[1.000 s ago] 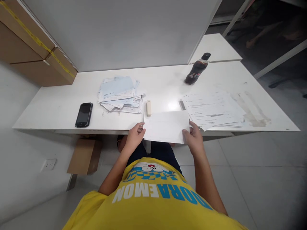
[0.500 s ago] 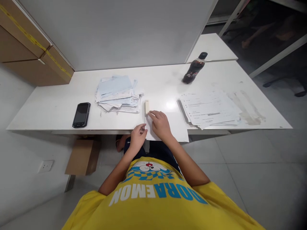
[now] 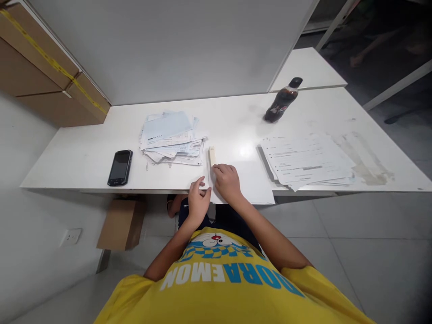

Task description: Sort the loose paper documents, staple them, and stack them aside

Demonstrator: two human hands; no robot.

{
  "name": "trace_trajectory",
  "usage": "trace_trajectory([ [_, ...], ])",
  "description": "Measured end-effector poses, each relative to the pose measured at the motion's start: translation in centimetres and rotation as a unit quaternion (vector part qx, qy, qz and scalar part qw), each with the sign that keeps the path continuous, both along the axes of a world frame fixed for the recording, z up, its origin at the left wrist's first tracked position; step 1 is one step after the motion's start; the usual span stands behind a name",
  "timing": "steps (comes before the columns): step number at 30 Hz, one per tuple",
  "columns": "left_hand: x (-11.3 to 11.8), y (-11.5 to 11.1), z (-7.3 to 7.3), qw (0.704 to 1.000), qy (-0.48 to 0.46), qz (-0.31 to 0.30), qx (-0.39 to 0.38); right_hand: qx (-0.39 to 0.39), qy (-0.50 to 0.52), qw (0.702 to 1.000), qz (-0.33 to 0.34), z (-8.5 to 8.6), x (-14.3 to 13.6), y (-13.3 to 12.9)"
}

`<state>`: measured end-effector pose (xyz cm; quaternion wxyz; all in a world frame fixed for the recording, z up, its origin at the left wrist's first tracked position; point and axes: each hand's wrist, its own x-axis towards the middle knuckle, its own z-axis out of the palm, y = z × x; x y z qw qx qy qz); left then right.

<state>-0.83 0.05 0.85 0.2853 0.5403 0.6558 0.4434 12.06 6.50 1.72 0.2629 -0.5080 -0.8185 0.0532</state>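
Observation:
A white paper sheet (image 3: 253,186) lies over the table's front edge, with its near side jutting out past it. On its far left corner is a slim cream-coloured bar (image 3: 212,155) that looks like a small stapler. The curled fingers of my right hand (image 3: 227,183) close at the near end of this bar, and the palm hides part of the sheet. My left hand (image 3: 199,200) is at the sheet's left edge, fingers apart and slightly bent, the thumb against the paper's edge.
Loose papers (image 3: 170,137) are piled left of centre, beside a black phone (image 3: 120,168). Another paper stack (image 3: 303,159) lies right, with a cola bottle (image 3: 282,100) behind it. Cardboard boxes (image 3: 84,105) stand at the far left. A grey panel (image 3: 189,49) rises along the back.
The view has shifted slightly, so everything appears a little lower and further right. My left hand's fingers are spread somewhat more. My right hand stays at the cream bar's near end.

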Motion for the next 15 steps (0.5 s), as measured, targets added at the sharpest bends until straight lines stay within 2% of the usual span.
trace_trajectory([
  [2,-3.6,1.2,1.6,0.994,0.078,0.065,0.025,-0.002,-0.014,1.0,0.006,-0.3,0.0,0.0],
  [5,-12.4,4.1,4.7,0.95,0.199,0.241,0.022,0.003,-0.024,1.0,0.01,-0.4,0.0,-0.2],
  [7,-18.6,6.1,6.4,0.917,0.269,0.291,-0.032,0.014,-0.025,1.0,0.009,-0.2,-0.1,-0.4],
  [9,-23.5,7.6,7.3,0.885,0.336,0.311,-0.088,0.025,-0.026,0.999,0.005,0.0,-0.3,-0.7],
  [10,-25.2,8.1,7.5,0.874,0.358,0.301,-0.129,0.028,-0.025,0.999,0.002,0.0,-0.5,-0.8],
  [12,-27.1,8.8,7.4,0.861,0.383,0.275,-0.191,0.021,-0.021,1.0,-0.004,0.2,-0.7,-0.9],
  [15,-27.5,9.2,7.4,0.857,0.388,0.26,-0.217,-0.006,-0.003,1.0,-0.015,0.3,-0.8,-1.0],
])
